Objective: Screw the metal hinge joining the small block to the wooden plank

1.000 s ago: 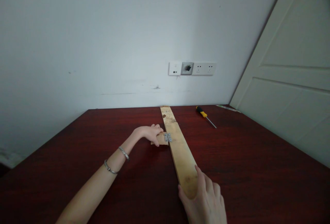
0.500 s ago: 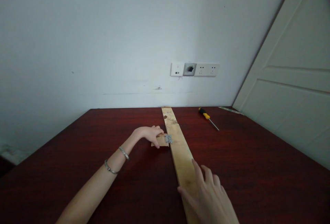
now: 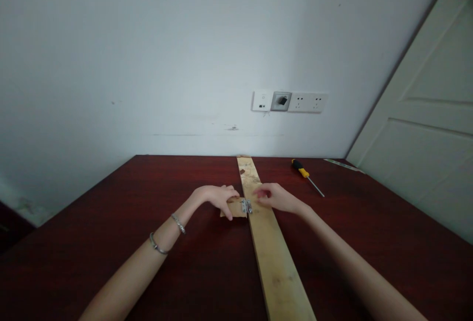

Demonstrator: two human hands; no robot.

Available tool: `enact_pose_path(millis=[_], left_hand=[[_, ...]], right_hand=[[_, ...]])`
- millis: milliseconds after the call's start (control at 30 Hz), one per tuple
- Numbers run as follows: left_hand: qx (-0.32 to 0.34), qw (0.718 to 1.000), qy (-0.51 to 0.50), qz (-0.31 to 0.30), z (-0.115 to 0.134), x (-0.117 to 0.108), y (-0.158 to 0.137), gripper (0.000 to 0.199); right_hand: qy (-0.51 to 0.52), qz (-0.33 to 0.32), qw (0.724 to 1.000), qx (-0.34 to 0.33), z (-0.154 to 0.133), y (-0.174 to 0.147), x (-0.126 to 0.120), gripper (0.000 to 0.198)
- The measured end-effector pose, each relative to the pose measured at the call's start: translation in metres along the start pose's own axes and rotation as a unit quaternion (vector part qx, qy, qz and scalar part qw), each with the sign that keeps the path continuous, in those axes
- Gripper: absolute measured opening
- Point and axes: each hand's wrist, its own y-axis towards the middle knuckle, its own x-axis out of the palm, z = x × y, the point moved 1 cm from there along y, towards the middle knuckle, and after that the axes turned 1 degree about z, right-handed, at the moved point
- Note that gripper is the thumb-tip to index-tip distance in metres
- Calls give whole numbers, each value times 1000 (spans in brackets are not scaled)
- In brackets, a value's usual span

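A long pale wooden board (image 3: 275, 252) lies lengthwise on the dark red table. Against its left side sits a small wooden block (image 3: 237, 208), and a metal hinge (image 3: 246, 206) spans the joint between the two. My left hand (image 3: 222, 199) grips the block from the left, with the thumb on the near side and fingers on the far side. Over the board, just right of the hinge, is my right hand (image 3: 275, 198). Its fingers are curled towards the thumb in a pinch; whatever may be between the fingertips is too small to make out.
A screwdriver (image 3: 307, 176) with a yellow and black handle lies on the table (image 3: 177, 262) to the right of the board. Farther right rests a thin pale strip (image 3: 343, 165). Wall sockets (image 3: 306, 102) are behind, and a white panelled door (image 3: 424, 114) stands at right.
My right hand has moved forward from the near part of the board to beside the hinge, its spread fingers now curled. The left hand keeps its grip on the block. The view has shifted slightly.
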Motion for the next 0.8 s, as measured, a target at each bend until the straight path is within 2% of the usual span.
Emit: enact_pose_path(millis=[233,533,600,700,800], left_hand=[[-10,1000,-10,-14,-1,-1,0,90],[-28,999,-1,-26,0,0,1,91],[-33,999,-3,-30,1,-1,0,92],[-41,999,-7,-33,3,-2,-2,92],[-44,998,-14,-39,3,-3,-4,92]], right_hand=[[60,-73,995,-13,14,22,9,31],[77,-80,994,-13,20,21,6,30],[58,-49,997,5,29,23,-1,28],[-9,57,996,68,55,26,-22,29],[-106,185,962,168,89,19,-45,37]])
